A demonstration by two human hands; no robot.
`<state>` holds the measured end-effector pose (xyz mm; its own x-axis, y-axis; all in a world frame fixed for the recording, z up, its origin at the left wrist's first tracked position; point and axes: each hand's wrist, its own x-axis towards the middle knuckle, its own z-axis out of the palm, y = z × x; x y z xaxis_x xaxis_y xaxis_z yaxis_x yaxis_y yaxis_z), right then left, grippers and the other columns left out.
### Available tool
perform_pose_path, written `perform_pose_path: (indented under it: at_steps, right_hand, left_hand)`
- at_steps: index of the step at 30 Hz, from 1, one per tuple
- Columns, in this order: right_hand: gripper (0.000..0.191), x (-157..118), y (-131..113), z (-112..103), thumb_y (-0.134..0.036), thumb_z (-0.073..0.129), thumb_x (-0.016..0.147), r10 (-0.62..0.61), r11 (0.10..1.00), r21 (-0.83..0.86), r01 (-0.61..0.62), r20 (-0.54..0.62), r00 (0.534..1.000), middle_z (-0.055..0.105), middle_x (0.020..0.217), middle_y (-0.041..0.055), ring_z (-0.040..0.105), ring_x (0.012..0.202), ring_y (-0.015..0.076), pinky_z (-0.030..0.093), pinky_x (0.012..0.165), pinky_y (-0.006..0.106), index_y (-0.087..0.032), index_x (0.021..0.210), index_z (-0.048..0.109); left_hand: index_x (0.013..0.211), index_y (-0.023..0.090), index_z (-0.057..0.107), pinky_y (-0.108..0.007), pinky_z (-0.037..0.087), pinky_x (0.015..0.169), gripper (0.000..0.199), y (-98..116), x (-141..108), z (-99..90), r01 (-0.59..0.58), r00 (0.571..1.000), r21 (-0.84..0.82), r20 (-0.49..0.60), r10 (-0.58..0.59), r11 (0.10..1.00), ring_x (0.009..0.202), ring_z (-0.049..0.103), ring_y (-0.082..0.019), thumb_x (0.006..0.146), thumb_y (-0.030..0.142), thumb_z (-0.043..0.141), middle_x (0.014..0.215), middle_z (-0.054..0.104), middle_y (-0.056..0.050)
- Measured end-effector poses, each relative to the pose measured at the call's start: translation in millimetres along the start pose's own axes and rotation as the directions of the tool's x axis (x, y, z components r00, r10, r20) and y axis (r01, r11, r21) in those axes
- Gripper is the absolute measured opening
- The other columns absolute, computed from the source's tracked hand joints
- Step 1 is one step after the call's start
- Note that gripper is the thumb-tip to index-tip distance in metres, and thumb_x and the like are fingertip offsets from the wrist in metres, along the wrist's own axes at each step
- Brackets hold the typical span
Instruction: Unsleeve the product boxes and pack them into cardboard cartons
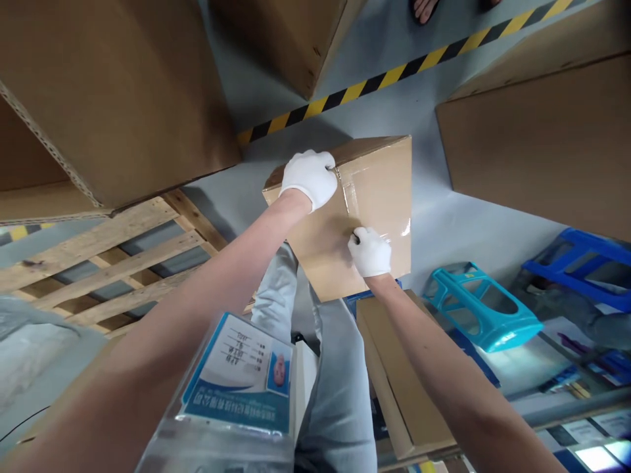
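Observation:
A brown cardboard box (382, 197) stands in front of my legs, with clear tape along a seam on the face toward me. My left hand (309, 177), in a white glove, is at the box's far upper edge near the end of the tape, its fingers curled. Lower on the same face, my right hand (371, 252), also gloved in white, has its fingers closed against the cardboard beside the tape line. Whatever either hand may pinch is too small or hidden to make out.
Large cartons stand at the left (128, 85), top and right (537, 144). A wooden pallet (148, 256) lies at the left. Turquoise (486, 309) and blue (582, 263) stools are at the right. Striped tape (369, 85) crosses the floor; a person's foot (424, 9) is beyond it.

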<state>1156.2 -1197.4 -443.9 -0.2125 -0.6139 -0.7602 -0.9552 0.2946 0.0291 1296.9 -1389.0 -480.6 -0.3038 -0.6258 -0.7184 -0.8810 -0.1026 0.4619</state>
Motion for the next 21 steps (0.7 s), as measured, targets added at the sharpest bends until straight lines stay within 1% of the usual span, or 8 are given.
perform_pose_path:
  at_steps: [3,6,8,11,14,16,19,21]
  right_hand:
    - [0.030,-16,11,15,-0.025,0.041,0.098,0.000,1.000,0.008,0.000,-0.010,1.000,0.069,0.090,0.0086,0.055,0.071,0.0189,0.020,0.057,0.031,-0.020,0.093,0.071]
    - [0.029,-34,25,30,-0.024,0.042,0.097,0.016,1.000,-0.009,-0.016,0.014,1.000,0.069,0.091,0.0085,0.056,0.070,0.0185,0.020,0.056,0.031,-0.019,0.093,0.071]
    - [0.029,-48,35,40,-0.023,0.043,0.096,0.020,1.000,-0.024,-0.019,0.047,0.999,0.070,0.092,0.0083,0.057,0.071,0.0187,0.020,0.055,0.031,-0.020,0.094,0.071]
    - [0.030,-66,50,56,-0.025,0.041,0.098,0.001,0.999,-0.039,0.002,0.083,0.997,0.069,0.091,0.0082,0.059,0.073,0.0196,0.022,0.055,0.031,-0.021,0.095,0.071]
    - [0.030,-80,59,69,-0.028,0.041,0.100,-0.003,0.999,-0.042,0.006,0.083,0.997,0.069,0.092,0.0082,0.060,0.073,0.0202,0.023,0.055,0.032,-0.022,0.095,0.070]
    - [0.029,-88,64,76,-0.028,0.041,0.100,0.002,0.999,-0.037,0.001,0.085,0.996,0.070,0.095,0.0087,0.061,0.074,0.0203,0.023,0.056,0.032,-0.022,0.096,0.070]
    - [0.030,-100,73,86,-0.029,0.040,0.101,-0.002,1.000,-0.026,0.005,0.110,0.994,0.070,0.097,0.0093,0.061,0.075,0.0202,0.023,0.056,0.032,-0.022,0.096,0.069]
    - [0.030,-111,80,96,-0.029,0.041,0.102,0.019,1.000,0.014,-0.022,0.150,0.988,0.070,0.098,0.0094,0.061,0.076,0.0198,0.023,0.057,0.032,-0.022,0.097,0.069]
  left_hand:
    - [0.100,0.022,0.075,-0.043,0.046,0.098,0.022,5,1,-1.0,0.015,1.000,-0.013,0.018,-0.015,1.000,0.108,0.062,-0.029,0.086,0.015,0.059,0.101,0.068,-0.007]
    - [0.101,0.019,0.074,-0.042,0.046,0.099,0.021,17,1,-4.4,0.053,0.996,0.029,0.064,-0.055,0.998,0.112,0.063,-0.030,0.086,0.013,0.059,0.102,0.068,-0.008]
    - [0.105,0.015,0.073,-0.041,0.046,0.097,0.024,24,0,-5.8,0.072,0.993,0.079,0.084,-0.078,0.994,0.115,0.064,-0.031,0.087,0.011,0.056,0.102,0.068,-0.007]
    - [0.112,0.010,0.070,-0.042,0.045,0.097,0.031,31,0,-3.4,0.049,0.995,0.107,0.080,-0.057,0.993,0.121,0.063,-0.032,0.090,0.011,0.049,0.105,0.067,-0.006]
    - [0.107,0.010,0.071,-0.041,0.048,0.096,0.024,33,2,3.1,0.012,0.999,0.094,0.050,-0.017,0.995,0.116,0.066,-0.029,0.092,0.023,0.057,0.107,0.070,-0.005]
    - [0.102,0.008,0.068,-0.038,0.049,0.096,0.026,33,2,6.6,0.023,0.999,0.131,0.042,-0.028,0.991,0.111,0.067,-0.026,0.094,0.032,0.063,0.106,0.071,-0.005]
    - [0.100,0.004,0.066,-0.037,0.048,0.099,0.040,35,1,7.9,0.034,0.998,0.215,0.052,-0.046,0.976,0.115,0.066,-0.026,0.099,0.042,0.053,0.105,0.070,-0.004]
    - [0.107,0.001,0.067,-0.036,0.046,0.101,0.049,38,1,7.1,0.042,0.997,0.214,0.059,-0.056,0.976,0.120,0.064,-0.025,0.098,0.046,0.049,0.112,0.070,-0.004]
